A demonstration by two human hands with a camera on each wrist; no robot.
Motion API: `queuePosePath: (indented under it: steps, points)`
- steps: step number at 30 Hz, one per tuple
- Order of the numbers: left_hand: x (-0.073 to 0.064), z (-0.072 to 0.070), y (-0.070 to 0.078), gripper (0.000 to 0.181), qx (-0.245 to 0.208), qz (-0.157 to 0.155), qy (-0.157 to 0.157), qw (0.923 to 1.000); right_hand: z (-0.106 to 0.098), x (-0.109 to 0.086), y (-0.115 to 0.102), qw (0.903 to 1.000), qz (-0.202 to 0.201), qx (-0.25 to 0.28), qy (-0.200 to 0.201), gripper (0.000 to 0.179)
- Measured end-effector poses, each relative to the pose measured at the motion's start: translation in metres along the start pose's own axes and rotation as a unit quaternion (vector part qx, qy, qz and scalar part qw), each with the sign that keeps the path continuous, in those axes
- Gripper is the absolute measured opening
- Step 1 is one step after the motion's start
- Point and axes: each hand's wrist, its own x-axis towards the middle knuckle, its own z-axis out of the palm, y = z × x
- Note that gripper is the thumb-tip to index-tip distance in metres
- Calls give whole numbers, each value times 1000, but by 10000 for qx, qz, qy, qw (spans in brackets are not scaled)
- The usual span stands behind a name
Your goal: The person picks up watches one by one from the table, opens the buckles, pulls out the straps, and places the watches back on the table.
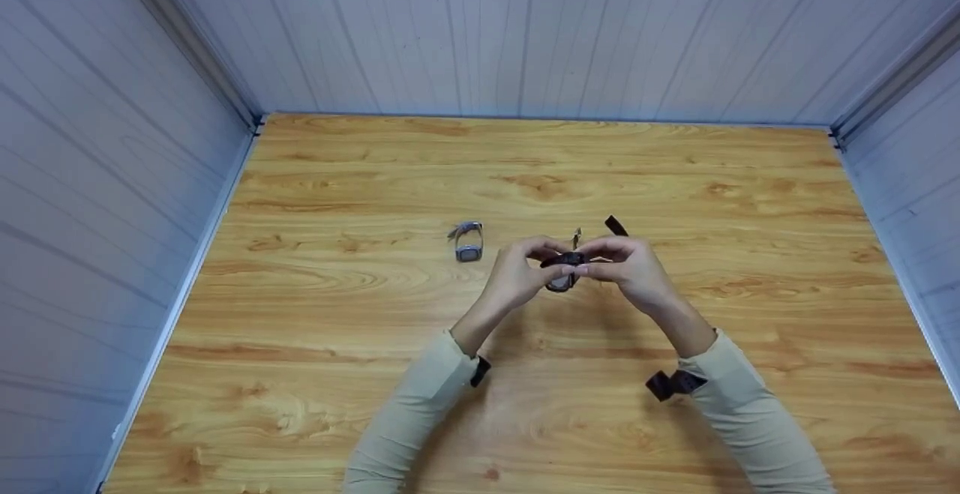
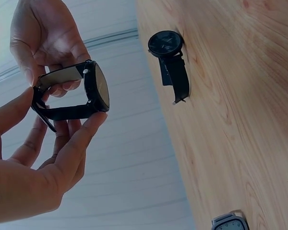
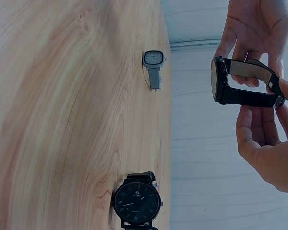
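Both hands hold a black wristwatch (image 1: pixel 559 282) up in front of the body, its strap closed into a loop. My left hand (image 1: pixel 514 276) grips it from the left, fingertips at the case and the strap. From the other side my right hand (image 1: pixel 637 273) pinches it too; the thumbs nearly meet over it in the head view. In the right wrist view the looped strap (image 3: pixel 252 98) stands sideways, with the buckle end near the right fingers and the case edge-on. Part of the watch is hidden behind the fingers.
On the wooden table (image 1: pixel 337 404) lies a second black watch (image 3: pixel 137 203) with a round dark dial, beyond the right hand. A grey watch (image 1: pixel 469 252) with a squarish face sits left of the hands. Ribbed white panels (image 1: pixel 480 37) wall in the table.
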Motion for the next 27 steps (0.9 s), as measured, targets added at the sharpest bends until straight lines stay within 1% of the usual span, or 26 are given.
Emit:
queuePosePath:
  steps: [4, 9, 19, 24, 27]
  points:
    - [0, 0, 0, 22, 47, 131, -25, 9999, 0, -1, -1, 10000, 43, -17, -62, 25]
    - [0, 1, 0, 20, 47, 277, -64, 9996, 0, -1, -1, 9999, 55, -14, -91, 26]
    - [-1, 0, 0, 19, 33, 321, 1, 9995, -1, -2, -5, 9997, 60, -224, -126, 25]
    - [-1, 0, 1, 18, 83, 383, 25, 9992, 0, -1, -6, 9995, 162, -252, -72, 25]
    - [-1, 0, 1, 18, 80, 364, 4, 9993, 0, -1, -7, 9994, 209, -258, -44, 26]
